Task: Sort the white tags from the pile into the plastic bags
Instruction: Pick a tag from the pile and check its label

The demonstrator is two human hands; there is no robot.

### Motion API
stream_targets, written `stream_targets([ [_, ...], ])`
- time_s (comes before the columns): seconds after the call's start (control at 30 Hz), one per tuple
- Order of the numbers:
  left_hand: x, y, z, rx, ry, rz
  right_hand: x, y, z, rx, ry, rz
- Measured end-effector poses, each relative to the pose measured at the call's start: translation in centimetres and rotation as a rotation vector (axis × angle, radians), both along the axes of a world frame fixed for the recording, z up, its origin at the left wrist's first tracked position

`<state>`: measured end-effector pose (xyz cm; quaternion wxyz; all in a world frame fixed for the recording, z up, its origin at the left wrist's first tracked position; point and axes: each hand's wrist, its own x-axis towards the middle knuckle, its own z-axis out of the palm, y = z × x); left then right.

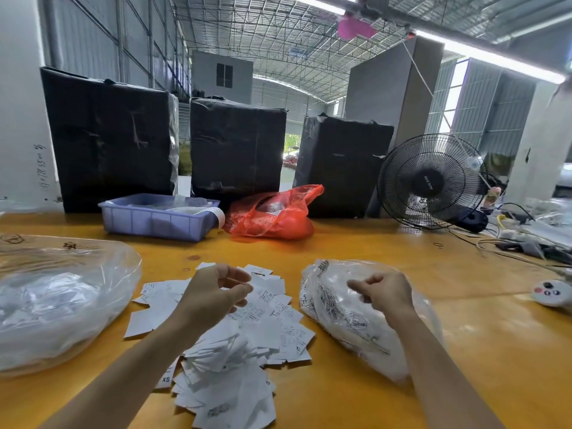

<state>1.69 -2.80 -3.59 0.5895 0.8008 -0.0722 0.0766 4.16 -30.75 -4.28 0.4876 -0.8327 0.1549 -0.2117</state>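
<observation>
Bulging with white tags, seemingly: plastic bags [58, 301], [349, 311]; hands [216, 292], [387, 292] above.

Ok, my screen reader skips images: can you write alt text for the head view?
Two bare hands hover over a pile of white tags on a yellow table, between two clear plastic bags; the left hand is above the pile, the right hand above the right bag.
</observation>
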Motion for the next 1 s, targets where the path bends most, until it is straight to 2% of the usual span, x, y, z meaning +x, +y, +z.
stream_targets([
  [0.1, 0.0, -0.1, -0.1, -0.005, 0.006, -0.013, 0.0, 0.0, 0.8, 0.423, -0.11, 0.004],
  [0.17, 0.0, -0.1, -0.1, -0.015, 0.008, -0.023, 0.1, 0.2, 1.2, 0.492, -0.131, -0.007],
  [0.23, 0.0, -0.1, 0.0, -0.029, 0.014, -0.028, 0.2, 0.7, 1.1, 0.402, -0.173, -0.028],
  [0.3, 0.0, -0.1, 0.0, -0.037, 0.021, -0.028, 0.3, 1.1, 0.8, 0.165, -0.206, -0.058],
  [0.4, 0.0, 0.0, 0.0, -0.034, 0.027, -0.027, 0.3, 1.3, 0.3, -0.266, -0.08, -0.027],
  [0.47, 0.0, 0.0, -0.1, -0.03, 0.031, -0.032, 0.3, 1.3, 0.0, -0.322, -0.014, -0.016],
  [0.53, 0.0, 0.0, -0.1, -0.037, 0.028, -0.039, -0.1, 1.3, 0.5, -0.204, -0.096, -0.012],
  [0.6, 0.0, -0.1, 0.1, -0.065, 0.012, -0.043, -0.8, 1.7, 1.9, 0.164, -0.23, 0.076],
  [0.67, -0.1, -0.1, 0.5, -0.118, -0.015, -0.049, -1.7, 3.0, 3.3, 0.549, -0.24, 0.318],
  [0.7, -0.1, -0.2, 0.7, -0.15, -0.027, -0.058, -2.0, 4.0, 3.7, 0.618, -0.194, 0.452],
  [0.77, -0.2, -0.2, 1.1, -0.189, -0.031, -0.112, -2.7, 6.5, 3.8, 0.556, -0.079, 0.666],
  [0.83, -0.5, -0.1, 1.3, -0.199, 0.009, -0.218, -3.1, 9.0, 3.1, 0.405, -0.02, 0.766],
  [0.93, -0.8, 0.3, 1.2, -0.112, 0.114, -0.367, -3.2, 11.6, 1.8, 0.256, -0.084, 0.767],
  [1.0, -0.7, 0.5, 0.9, 0.016, 0.127, -0.364, -3.1, 12.3, 1.2, 0.23, -0.14, 0.724],
])
